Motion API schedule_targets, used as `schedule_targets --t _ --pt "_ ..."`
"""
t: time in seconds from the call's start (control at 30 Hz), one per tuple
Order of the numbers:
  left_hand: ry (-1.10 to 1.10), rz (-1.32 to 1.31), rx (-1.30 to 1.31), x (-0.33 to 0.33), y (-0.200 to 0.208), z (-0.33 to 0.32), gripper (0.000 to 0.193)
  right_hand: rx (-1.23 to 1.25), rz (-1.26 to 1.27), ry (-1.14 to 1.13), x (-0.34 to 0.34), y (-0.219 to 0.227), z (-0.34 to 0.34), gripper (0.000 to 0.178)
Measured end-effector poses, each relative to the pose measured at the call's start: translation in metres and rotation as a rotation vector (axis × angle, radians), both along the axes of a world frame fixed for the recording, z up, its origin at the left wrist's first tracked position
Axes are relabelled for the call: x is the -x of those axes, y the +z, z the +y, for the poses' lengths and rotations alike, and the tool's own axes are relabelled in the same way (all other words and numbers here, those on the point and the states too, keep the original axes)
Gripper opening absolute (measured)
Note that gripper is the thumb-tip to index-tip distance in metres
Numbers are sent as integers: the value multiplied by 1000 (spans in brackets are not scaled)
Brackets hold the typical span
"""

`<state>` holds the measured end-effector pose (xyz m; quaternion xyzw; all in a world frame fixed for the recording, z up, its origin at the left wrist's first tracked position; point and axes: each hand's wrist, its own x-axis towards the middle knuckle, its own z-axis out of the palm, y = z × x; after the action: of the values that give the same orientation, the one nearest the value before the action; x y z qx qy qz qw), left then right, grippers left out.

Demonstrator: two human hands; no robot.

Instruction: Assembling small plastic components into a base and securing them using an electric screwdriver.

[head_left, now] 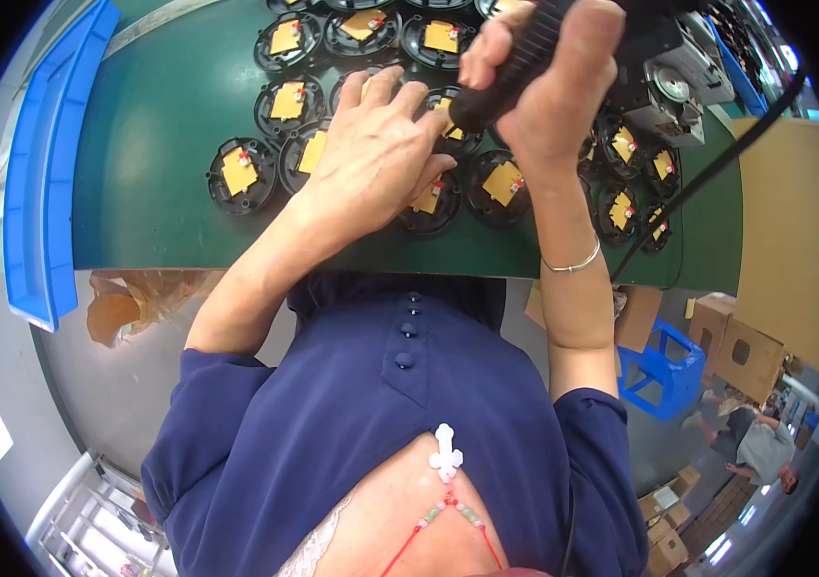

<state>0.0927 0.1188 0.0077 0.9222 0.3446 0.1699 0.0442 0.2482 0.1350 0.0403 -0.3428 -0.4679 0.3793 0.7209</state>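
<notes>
My right hand (563,106) is closed around a black electric screwdriver (528,62) with a ribbed grip. The tool's nose points down and left at a round black plastic base (468,142) with a yellow-tan piece at its centre. Spread over neighbouring bases is my left hand (371,154), fingers stretched out and index fingertip close to the screwdriver's nose. It hides parts of several bases, and whether it presses on one is not clear. Nearer the table edge lie more bases, one left of my left hand (232,194) and another below the screwdriver (486,202).
More black bases (286,40) cover the far part of the green table (155,173). A blue tray (39,192) runs along the left edge. At the right stand a metal device (671,87) and a black cable (732,154). A blue stool (664,370) and cardboard boxes (746,351) are below.
</notes>
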Motion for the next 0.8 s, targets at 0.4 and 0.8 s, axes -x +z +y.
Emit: schedule_targets --t 0.4,0.8 --pt "-15 43 -33 -1 6 -4 41 48 -94 431 16 14 12 44" --pt "37 61 -53 -8 13 0 41 -236 124 -276 -105 68 -27 45"
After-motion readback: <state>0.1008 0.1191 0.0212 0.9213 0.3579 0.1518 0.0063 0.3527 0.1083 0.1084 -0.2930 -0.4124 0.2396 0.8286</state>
